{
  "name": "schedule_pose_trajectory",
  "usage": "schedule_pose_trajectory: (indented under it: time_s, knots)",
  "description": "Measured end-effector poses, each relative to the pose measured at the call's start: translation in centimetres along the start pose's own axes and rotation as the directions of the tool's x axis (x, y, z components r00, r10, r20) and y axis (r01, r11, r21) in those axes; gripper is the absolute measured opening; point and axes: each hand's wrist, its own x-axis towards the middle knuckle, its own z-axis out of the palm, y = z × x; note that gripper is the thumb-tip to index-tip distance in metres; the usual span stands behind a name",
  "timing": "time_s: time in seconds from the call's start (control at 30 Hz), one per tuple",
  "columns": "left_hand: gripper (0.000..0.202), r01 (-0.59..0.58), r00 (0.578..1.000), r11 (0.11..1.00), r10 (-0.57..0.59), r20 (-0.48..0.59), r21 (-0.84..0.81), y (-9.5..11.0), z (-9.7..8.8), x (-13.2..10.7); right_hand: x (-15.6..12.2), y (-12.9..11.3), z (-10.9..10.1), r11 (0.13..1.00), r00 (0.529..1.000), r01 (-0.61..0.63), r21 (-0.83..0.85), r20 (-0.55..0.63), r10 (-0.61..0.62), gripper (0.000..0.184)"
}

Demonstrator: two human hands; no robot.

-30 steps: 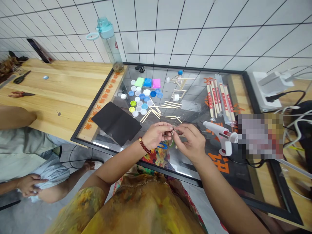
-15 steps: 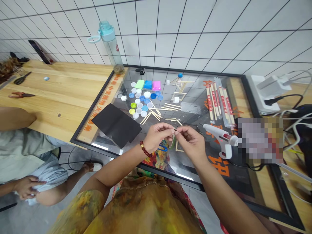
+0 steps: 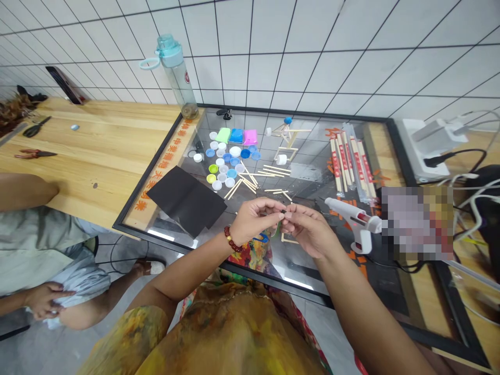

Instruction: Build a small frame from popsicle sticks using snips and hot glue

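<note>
Relative to half a second ago, the right hand (image 3: pixel 312 229) has turned and curled its fingers further, and a small dark piece (image 3: pixel 284 211) shows where its fingertips meet those of the left hand (image 3: pixel 252 221), above the near half of the black-framed glass panel (image 3: pixel 316 151); both hands pinch the piece, indicating that handling remains in progress. Count: one dark piece, three clay packets (image 3: pixel 236 136) toward the far edge, one glue gun (image 3: pixel 357 219) toward the right edge, one drinking bottle (image 3: pixel 180 83) at the far left corner; overlapping wooden sticks (image 3: pixel 277 169) prevent a reliable count.
</note>
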Motion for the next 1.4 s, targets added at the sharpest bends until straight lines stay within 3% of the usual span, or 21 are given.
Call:
schedule_pose_trajectory:
  time_s: [0.27, 0.4, 0.53, 0.9, 1.4]
  knots:
    - [0.030, 0.075, 0.996, 0.989, -0.082, -0.046, -0.129, 0.3, 0.1, 0.2, -0.1, 0.3, 0.1, 0.980, 0.985, 0.167, -0.105, -0.026, -0.171, 0.021]
    - [0.026, 0.098, 0.993, 0.982, -0.106, -0.043, -0.165, 0.4, 0.0, 0.3, -0.1, 0.8, 0.0, 0.907, 0.934, 0.339, -0.251, -0.025, -0.356, 0.018]
    - [0.026, 0.092, 0.994, 0.977, -0.103, -0.046, -0.191, 0.2, -0.1, 0.3, -0.1, 1.4, -0.2, 0.825, 0.891, 0.414, -0.384, -0.014, -0.454, 0.017]
    - [0.030, 0.093, 0.994, 0.977, -0.103, -0.045, -0.191, 0.4, 0.1, 0.2, -0.2, 1.5, -0.3, 0.735, 0.847, 0.465, -0.493, 0.007, -0.532, 0.013]
    - [0.031, 0.038, 0.995, 0.990, -0.051, -0.091, -0.139, 0.0, 0.1, 0.3, -0.4, 1.4, -0.3, 0.730, 0.840, 0.475, -0.492, 0.006, -0.543, 0.014]
